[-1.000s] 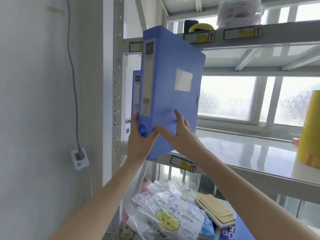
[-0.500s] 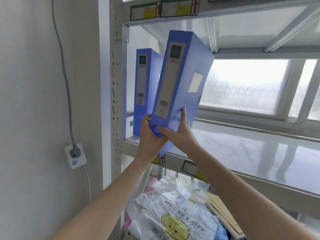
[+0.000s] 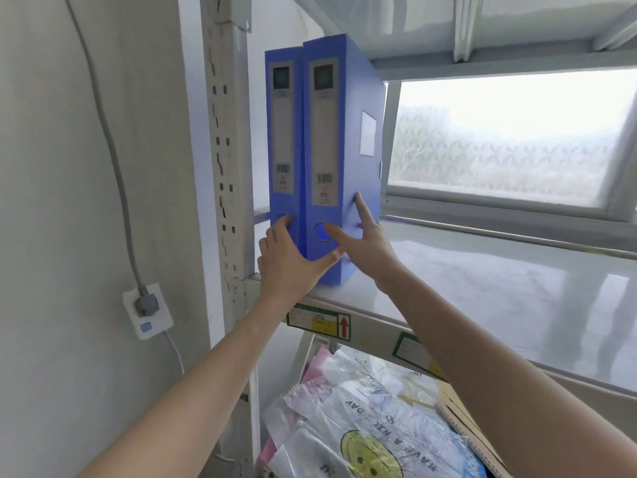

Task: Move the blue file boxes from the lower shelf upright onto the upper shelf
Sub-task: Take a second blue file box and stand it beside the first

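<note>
The landmark is the shelf post (image 3: pixel 229 160), the perforated upright at the left end of the upper shelf (image 3: pixel 482 288).

Just right of the post, the first file box (image 3: pixel 282 139) stands upright on the shelf. Touching its right face stands the second file box (image 3: pixel 339 150), also upright, its base near the front edge of the shelf.

The left hand (image 3: pixel 287 260) sits at the foot of both boxes: its fingers reach up over the first box's spine, and its thumb lies across the bottom of the second box's spine. The right hand (image 3: pixel 365 241) rests open-fingered on the second box, thumb at the spine's round finger hole, index finger flat on the right face. Neither hand closes fully around a box.

Risks:
- The second box has no support on its right. If released while leaning, it may tip that way onto the bare shelf.
- If not pushed further back, it may slide off the front edge onto the plastic bags (image 3: pixel 362 426) below.
</note>
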